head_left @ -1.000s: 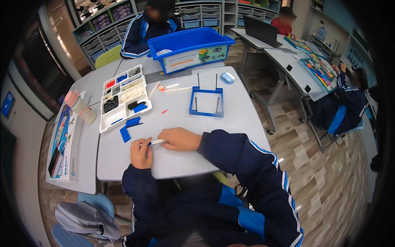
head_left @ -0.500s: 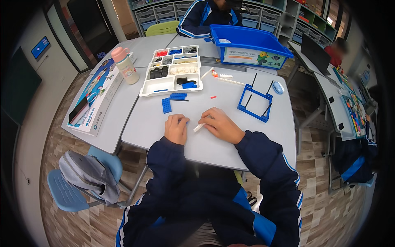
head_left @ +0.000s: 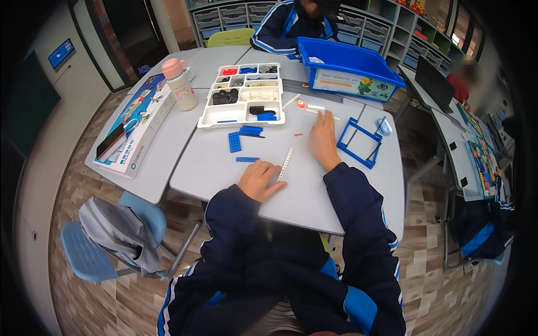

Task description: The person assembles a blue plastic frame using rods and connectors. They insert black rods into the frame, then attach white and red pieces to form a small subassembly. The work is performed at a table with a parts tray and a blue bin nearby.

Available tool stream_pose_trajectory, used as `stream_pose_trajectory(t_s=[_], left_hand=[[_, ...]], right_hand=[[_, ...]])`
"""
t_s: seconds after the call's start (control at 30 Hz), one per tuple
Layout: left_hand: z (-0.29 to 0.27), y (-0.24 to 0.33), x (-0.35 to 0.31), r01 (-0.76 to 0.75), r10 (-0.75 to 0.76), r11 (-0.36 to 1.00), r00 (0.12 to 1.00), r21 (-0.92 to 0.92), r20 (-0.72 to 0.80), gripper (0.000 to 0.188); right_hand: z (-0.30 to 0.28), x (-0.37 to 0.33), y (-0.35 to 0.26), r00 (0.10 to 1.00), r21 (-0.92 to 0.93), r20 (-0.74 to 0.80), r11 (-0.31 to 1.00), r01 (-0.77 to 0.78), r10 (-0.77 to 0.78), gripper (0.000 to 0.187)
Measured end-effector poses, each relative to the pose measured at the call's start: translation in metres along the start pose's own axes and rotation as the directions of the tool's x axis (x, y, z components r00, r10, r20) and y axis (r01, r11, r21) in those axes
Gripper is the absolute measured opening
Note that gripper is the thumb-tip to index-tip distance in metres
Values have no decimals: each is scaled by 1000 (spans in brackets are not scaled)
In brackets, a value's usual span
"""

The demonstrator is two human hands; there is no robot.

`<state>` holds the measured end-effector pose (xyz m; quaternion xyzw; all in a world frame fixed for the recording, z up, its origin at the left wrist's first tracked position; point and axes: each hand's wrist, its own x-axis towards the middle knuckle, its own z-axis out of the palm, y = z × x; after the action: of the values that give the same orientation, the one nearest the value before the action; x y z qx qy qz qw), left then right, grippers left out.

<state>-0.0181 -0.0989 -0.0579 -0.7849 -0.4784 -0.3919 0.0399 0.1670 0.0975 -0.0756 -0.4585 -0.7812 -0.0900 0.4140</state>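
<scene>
My left hand (head_left: 260,181) rests on the table with its fingers spread. Its thumb lies by the lower end of a long white studded beam (head_left: 286,162), and a blue strip brick (head_left: 247,159) lies beyond its fingertips. My right hand (head_left: 323,141) stretches forward, fingers extended, its tips at a white beam (head_left: 334,117) beside a white toothed rack (head_left: 316,107); any contact there is hard to make out. Right of that hand lies a blue rectangular frame (head_left: 346,150) with black rods. Blue plates (head_left: 234,142) and a small red piece (head_left: 298,134) lie beyond my hands.
A white sorting tray (head_left: 208,118) with several compartments of parts stands ahead, beside a blue bin (head_left: 358,59). Leftward are a pink-capped bottle (head_left: 180,87) and a flat box (head_left: 137,134) with a phone. A clear-and-blue object (head_left: 384,126) lies right. Another person (head_left: 291,28) sits opposite.
The white beam that my right hand held now lies on the table. That hand has moved forward and right. My left hand has opened and shifted right, leaving the blue strip brick on the table.
</scene>
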Motion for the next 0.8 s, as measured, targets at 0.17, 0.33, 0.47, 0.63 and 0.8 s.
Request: stream_pose_trajectory(t_s=[0.17,0.33,0.47,0.63,0.8], left_hand=[[2,-1,-2,45,-45,999,999,4,-29,25],[7,-6,-6,65,-66,998,995,-26,-76,17],[9,-6,-13,114,-115,993,986,-12,-123,14],[9,-3,-22,197,-190,980,962,21,-195,13],[9,0,-21,232,-214,970,958,76,-188,15]], right_hand=[[22,10,15,986,-304,56,944,-133,157,40],[8,8,18,994,-311,91,950,-22,53,14],[-15,3,10,992,-202,118,977,70,-47,14],[-68,-20,-14,991,-91,99,991,102,-93,12],[-111,-68,-51,947,21,320,999,25,-31,13]])
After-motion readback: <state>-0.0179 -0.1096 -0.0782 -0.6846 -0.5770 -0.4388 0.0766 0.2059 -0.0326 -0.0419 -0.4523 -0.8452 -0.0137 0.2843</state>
